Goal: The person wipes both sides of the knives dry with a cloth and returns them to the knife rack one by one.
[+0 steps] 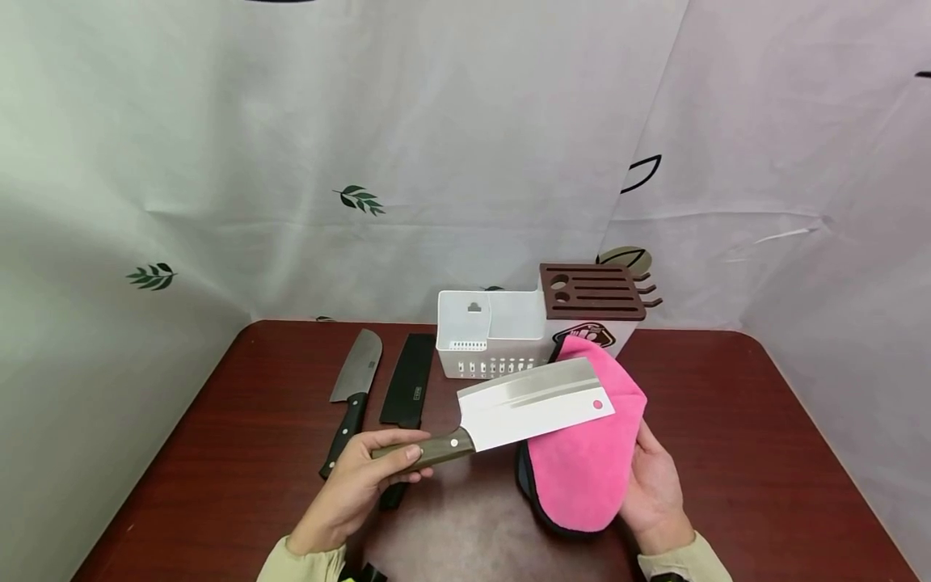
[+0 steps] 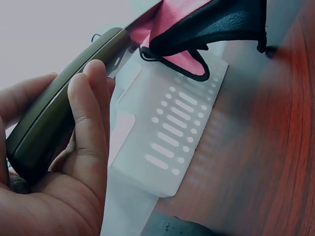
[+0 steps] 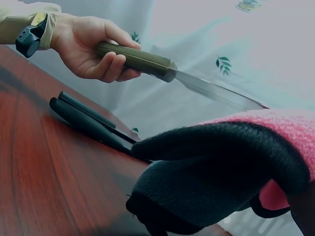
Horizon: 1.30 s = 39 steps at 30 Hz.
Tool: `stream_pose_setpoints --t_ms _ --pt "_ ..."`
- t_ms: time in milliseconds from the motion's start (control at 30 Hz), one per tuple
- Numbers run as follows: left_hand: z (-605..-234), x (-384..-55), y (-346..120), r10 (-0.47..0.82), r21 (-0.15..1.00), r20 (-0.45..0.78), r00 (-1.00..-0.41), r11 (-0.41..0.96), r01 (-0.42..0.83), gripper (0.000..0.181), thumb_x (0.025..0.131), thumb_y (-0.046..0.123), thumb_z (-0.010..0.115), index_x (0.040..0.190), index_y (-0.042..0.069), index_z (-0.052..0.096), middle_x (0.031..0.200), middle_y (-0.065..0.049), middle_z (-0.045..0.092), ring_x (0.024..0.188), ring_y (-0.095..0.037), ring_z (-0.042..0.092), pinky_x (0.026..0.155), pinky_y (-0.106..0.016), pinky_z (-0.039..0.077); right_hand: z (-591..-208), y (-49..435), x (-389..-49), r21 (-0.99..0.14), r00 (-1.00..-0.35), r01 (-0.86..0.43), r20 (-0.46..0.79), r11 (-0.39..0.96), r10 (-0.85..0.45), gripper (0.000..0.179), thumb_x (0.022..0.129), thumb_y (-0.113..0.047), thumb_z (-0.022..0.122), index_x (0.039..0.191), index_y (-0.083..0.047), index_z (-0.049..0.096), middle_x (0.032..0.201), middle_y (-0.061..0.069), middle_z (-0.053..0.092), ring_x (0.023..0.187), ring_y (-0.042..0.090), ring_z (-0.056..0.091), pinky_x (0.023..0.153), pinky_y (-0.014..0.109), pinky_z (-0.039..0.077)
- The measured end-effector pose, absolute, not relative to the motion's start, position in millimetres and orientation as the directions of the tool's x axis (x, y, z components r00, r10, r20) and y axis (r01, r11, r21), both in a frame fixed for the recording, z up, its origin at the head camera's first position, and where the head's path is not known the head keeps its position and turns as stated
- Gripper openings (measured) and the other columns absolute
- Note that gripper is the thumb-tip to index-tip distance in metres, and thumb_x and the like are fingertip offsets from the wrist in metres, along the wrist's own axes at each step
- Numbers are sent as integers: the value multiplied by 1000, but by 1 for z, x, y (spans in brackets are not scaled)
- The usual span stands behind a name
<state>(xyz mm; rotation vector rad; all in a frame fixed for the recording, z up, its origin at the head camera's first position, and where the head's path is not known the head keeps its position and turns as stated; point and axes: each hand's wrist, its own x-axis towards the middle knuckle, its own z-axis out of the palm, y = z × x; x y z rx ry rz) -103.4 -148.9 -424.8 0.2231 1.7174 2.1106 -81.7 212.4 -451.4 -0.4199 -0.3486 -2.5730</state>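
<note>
My left hand [image 1: 364, 477] grips the olive-brown riveted handle [image 1: 436, 449] of a cleaver [image 1: 534, 404], thumb on top. Its broad steel blade points right, with a round hole near the far corner through which pink shows. Behind the blade is a thick pink towel [image 1: 582, 469] with a dark grey reverse and black edging. The blade's end overlaps the towel in the head view. My right hand [image 1: 655, 493] holds the towel from its right side and beneath; most of its fingers are hidden. In the right wrist view, the towel's dark reverse [image 3: 197, 187] hangs in folds.
A black-handled knife [image 1: 356, 396] lies at left on the dark red wooden table [image 1: 218, 453]. Beside it is a black-bladed knife or sheathed knife [image 1: 409, 384]. A white holder [image 1: 494, 356] with a brown slotted top [image 1: 592, 291] and side hooks stands at the back, before a pale curtain.
</note>
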Motion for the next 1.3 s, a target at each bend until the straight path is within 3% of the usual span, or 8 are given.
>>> stream_pose_setpoints --t_ms 100,333,500,1300 --pt "-425 -103 -148 412 964 -132 -902 -159 -213 47 96 9 66 129 -22 52 114 -14 65 86 -22 74 82 -33 58 -452 210 -81 164 -823 523 351 -836 -446 52 110 -31 37 147 5 44 151 20 44 142 29 39 121 33 16" --pt "-427 -102 -146 410 960 -139 -901 -166 -223 36 96 9 68 125 -10 63 114 -13 65 86 -22 74 81 -32 58 -452 205 -81 141 -806 549 350 -824 -477 51 110 -31 38 146 4 46 150 18 47 140 27 42 120 32 20" --pt "-426 -102 -145 408 961 -140 -902 -163 -223 44 96 9 67 128 -19 55 113 -14 65 86 -22 74 81 -32 58 -453 201 -81 129 -792 567 357 -814 -495 50 110 -30 39 147 3 46 150 17 47 140 25 42 120 30 20" --pt "-430 -99 -133 458 949 -107 -883 -217 -228 44 98 6 64 129 -23 51 107 -14 68 87 -19 73 82 -31 58 -456 168 -71 -4 -755 593 345 -805 -558 48 111 -35 32 146 -8 50 147 8 52 136 17 45 117 27 24"
